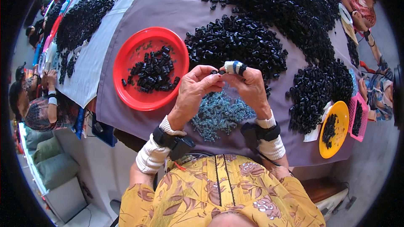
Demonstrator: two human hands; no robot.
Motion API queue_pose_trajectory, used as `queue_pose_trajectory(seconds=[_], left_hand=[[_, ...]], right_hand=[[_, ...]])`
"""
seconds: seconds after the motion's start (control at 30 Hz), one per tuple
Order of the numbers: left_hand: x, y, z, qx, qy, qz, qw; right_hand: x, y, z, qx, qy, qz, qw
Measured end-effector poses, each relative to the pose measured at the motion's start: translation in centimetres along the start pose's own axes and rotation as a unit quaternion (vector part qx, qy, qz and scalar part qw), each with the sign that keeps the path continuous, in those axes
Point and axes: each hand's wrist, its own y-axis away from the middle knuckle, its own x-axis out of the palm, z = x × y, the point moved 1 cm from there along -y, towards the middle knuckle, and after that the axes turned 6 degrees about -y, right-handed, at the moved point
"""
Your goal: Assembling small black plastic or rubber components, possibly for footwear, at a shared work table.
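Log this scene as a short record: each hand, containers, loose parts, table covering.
Left hand: fingertips pinched on a small black piece
Right hand: fingertips together at the same spot, striped covering on a finger
Containers: red plate on the left, yellow plate on the right, both holding black pieces
Loose parts: black pile beyond the hands; bluish coils nearer the body
Table covering: greyish-purple cloth

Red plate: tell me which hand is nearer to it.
Left. The left hand is close by the right edge of the red plate; the right hand is farther to the right, beyond the left one.
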Motion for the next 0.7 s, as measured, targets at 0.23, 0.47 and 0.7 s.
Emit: queue_pose_trajectory(seconds=[0.23,0.47,0.7], left_hand=[[0.9,0.0,0.1,0.021,0.038,0.019,0.999],[1.5,0.2,-0.3,0.069,-0.094,0.005,0.993],[2.0,0.3,-0.7,0.068,-0.103,0.005,0.992]], right_hand=[[-0.1,0.4,-0.1,-0.096,0.051,-0.024,0.994],[-1.6,-0.2,2.1,-0.162,0.244,0.046,0.955],[-2.2,-0.2,2.3,-0.158,0.189,0.006,0.969]])
